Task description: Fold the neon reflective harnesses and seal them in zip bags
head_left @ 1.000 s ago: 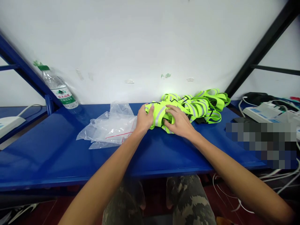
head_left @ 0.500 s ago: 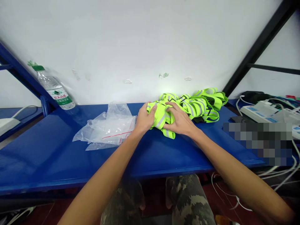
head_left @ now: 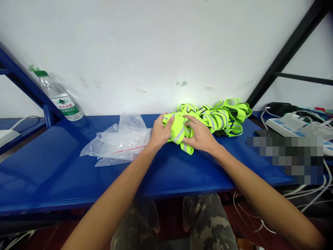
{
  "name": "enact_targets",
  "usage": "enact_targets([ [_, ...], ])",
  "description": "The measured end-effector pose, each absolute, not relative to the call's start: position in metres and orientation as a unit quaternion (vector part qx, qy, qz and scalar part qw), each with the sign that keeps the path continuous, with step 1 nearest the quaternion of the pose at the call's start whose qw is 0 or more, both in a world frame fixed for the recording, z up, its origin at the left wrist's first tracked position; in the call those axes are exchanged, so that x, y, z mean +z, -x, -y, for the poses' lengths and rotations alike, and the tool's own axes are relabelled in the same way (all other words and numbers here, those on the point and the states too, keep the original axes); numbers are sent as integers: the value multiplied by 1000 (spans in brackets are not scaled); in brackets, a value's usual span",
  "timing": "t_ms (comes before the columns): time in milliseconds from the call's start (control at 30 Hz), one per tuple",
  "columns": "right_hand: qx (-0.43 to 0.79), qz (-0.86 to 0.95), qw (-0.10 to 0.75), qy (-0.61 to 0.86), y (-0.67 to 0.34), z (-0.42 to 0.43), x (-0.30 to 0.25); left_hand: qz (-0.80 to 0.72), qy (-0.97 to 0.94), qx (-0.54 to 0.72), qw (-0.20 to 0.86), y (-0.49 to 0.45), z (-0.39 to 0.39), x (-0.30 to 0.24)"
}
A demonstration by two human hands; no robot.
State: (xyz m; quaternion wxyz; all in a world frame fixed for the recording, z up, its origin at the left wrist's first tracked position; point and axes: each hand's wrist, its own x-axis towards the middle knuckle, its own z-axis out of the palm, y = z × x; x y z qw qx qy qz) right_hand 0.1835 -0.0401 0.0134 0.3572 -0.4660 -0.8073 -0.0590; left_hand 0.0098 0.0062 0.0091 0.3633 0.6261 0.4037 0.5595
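Note:
A bundled neon-yellow reflective vest point(head_left: 180, 132) with grey stripes lies on the blue shelf point(head_left: 78, 177), near its middle. My left hand point(head_left: 160, 133) grips its left end with curled fingers. My right hand point(head_left: 199, 135) presses on its right side, fingers wrapped over the fabric. Behind them sits a heap of more neon reflective vests point(head_left: 223, 116) against the wall. A pile of clear plastic bags point(head_left: 119, 142) with a red zip line rests just left of my left hand.
A water bottle point(head_left: 58, 97) with a green cap leans at the back left beside a blue post. White power strips point(head_left: 291, 125) and cables crowd the right end. Another white strip point(head_left: 5, 137) sits far left. My camouflage-clad knees show under the shelf edge.
Both hands squeezed the vest bundle tighter and turned it slightly; a folded end now sticks out toward me under my right hand. The view shifted a little.

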Motion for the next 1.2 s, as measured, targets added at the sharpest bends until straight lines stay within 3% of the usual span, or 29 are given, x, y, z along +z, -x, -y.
enact_targets([
  [100,-81,814,344,461,-183,37,14,-397,-630,555,371,-10,-6,9],
  [267,-125,823,318,453,-183,38,13,-451,-653,538,284,-5,-7,11],
  [600,17,845,323,426,-219,37,28,-521,-613,553,218,5,-14,14],
  [700,59,811,386,435,-230,36,27,-546,-584,576,172,15,-18,15],
  [833,-1,679,527,512,-233,27,20,-542,-641,529,124,9,-8,18],
  [967,-63,633,558,533,-224,29,19,-528,-723,445,-23,-3,12,23],
  [1067,-104,700,498,501,-212,41,23,-498,-795,343,-43,-3,16,19],
  [1200,-102,843,300,435,-192,51,15,-489,-831,264,6,0,11,3],
])
